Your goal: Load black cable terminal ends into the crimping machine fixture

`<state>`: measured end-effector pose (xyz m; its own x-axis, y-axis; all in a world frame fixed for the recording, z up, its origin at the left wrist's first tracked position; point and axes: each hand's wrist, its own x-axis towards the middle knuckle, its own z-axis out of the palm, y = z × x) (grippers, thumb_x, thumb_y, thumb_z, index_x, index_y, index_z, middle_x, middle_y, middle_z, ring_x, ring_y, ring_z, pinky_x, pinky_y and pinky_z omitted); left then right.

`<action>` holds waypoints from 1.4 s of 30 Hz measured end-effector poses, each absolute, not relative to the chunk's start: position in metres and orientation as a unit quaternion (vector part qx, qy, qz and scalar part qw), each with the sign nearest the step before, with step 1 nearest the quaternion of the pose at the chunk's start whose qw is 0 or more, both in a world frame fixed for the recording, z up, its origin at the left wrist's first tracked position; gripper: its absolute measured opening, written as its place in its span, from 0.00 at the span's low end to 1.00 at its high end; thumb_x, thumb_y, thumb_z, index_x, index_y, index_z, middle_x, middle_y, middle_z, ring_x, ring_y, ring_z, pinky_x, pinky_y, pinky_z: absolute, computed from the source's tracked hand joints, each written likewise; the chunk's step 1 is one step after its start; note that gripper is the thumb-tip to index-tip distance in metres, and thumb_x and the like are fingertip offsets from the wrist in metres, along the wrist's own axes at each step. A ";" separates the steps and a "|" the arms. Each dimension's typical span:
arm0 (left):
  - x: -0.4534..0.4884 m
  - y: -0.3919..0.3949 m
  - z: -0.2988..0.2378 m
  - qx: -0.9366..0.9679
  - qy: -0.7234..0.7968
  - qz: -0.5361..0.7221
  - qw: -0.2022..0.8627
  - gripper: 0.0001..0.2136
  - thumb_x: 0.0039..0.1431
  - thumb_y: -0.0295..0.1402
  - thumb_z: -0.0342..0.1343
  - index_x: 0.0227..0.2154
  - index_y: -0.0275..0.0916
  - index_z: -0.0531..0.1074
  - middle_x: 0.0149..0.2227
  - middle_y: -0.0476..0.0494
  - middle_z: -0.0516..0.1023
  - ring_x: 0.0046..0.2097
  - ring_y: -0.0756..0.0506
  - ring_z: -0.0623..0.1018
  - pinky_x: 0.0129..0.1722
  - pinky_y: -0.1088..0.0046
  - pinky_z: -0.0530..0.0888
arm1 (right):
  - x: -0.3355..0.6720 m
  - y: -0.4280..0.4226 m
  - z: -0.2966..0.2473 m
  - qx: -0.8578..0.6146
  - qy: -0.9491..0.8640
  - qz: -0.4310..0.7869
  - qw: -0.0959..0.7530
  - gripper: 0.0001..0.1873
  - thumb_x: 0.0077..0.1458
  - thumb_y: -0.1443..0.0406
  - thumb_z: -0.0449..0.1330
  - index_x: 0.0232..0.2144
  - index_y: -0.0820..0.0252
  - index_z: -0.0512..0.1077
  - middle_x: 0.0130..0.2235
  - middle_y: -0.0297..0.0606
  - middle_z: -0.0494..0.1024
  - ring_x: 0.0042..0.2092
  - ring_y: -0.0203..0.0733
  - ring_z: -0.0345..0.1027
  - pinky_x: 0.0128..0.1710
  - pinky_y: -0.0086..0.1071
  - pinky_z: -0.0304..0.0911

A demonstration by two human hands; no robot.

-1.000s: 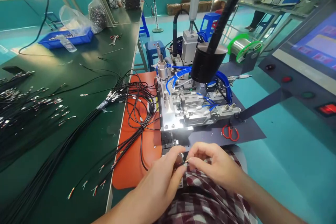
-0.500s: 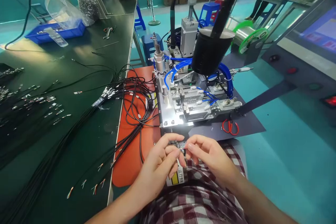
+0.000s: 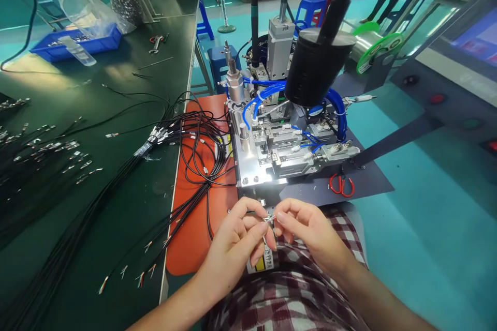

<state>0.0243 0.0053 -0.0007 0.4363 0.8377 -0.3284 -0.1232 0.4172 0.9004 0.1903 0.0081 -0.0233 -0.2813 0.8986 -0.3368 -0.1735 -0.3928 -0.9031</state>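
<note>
Between my fingertips, in front of the machine's near edge, are several thin, light-coloured wires. My left hand pinches them from the left, thumb against the curled fingers. From the other side, the thumb and forefinger of my right hand close on the wire ends. Where the wires lead is hidden by my left hand. To the left, black cables with stripped, coloured wire ends run across an orange mat. Just ahead stands a metal bench machine with blue air tubes.
Red-handled scissors lie on the dark plate at the machine's right. A black lamp head hangs over the machine. On the right are a wire spool and a control panel. The green table carries cable bundles and a blue tray.
My fingertips have shifted slightly, and more of the light wires shows between them. The view has turned a little; the surroundings otherwise look the same.
</note>
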 end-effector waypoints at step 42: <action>0.030 0.002 -0.005 0.397 0.474 0.379 0.688 0.12 0.60 0.39 0.55 0.40 0.38 0.63 0.23 0.53 0.70 0.19 0.57 0.63 0.20 0.81 0.58 | 0.162 -0.006 -0.026 -0.542 -0.461 0.485 0.509 0.06 0.54 0.66 0.59 0.26 0.59 0.71 0.22 0.33 0.74 0.24 0.35 0.65 0.24 0.29 0.61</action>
